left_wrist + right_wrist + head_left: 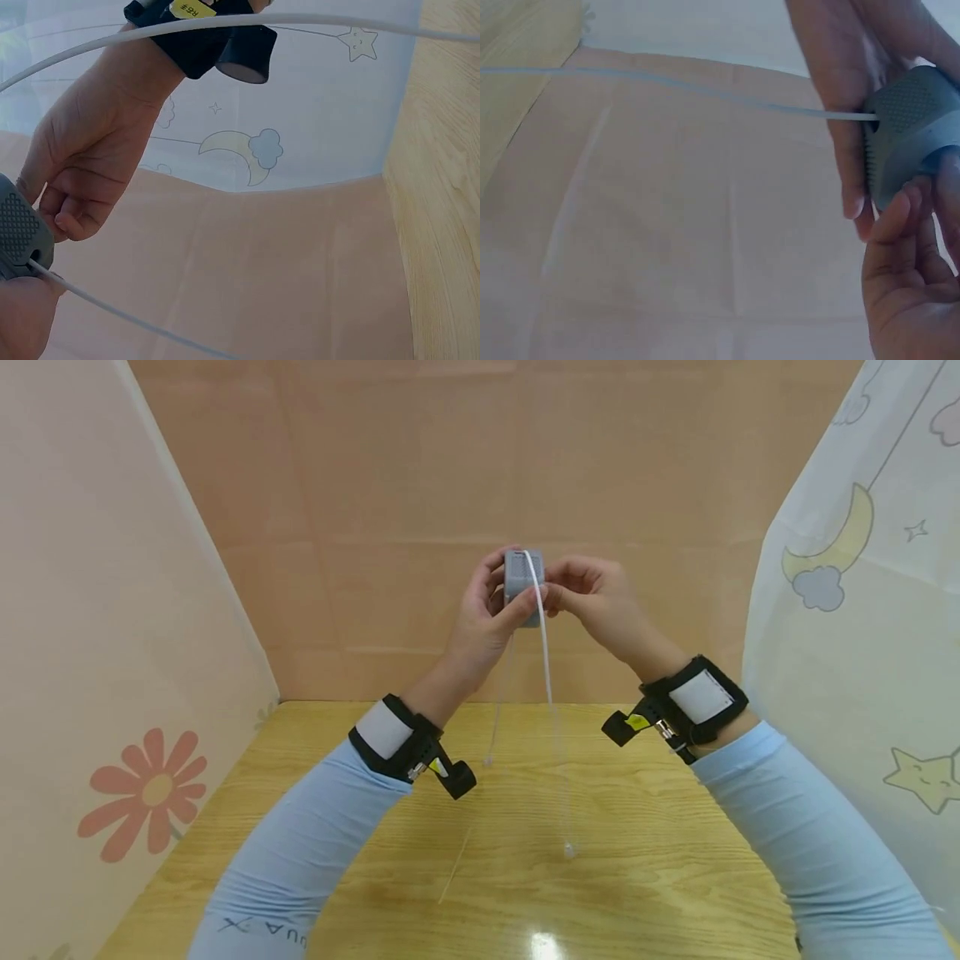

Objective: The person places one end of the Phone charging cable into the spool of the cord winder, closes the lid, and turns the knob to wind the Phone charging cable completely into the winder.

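Both hands are raised above a wooden table (637,877) and hold a small grey textured box (520,578) between them. My left hand (491,610) grips the box from the left, thumb across its front. From the right, my right hand (581,597) pinches it with curled fingers. A thin white cord (546,652) runs over the box and hangs down toward the table. The left wrist view shows the grey box (21,236) at the left edge, the right hand (82,172) on it and the cord (112,311) leaving it. In the right wrist view the box (915,142) sits between both hands.
A peach backdrop (420,510) stands behind the table. A panel with a red flower (146,793) closes the left side. A white curtain with moon and stars (855,577) closes the right. Both forearms wear light blue sleeves and black wrist straps.
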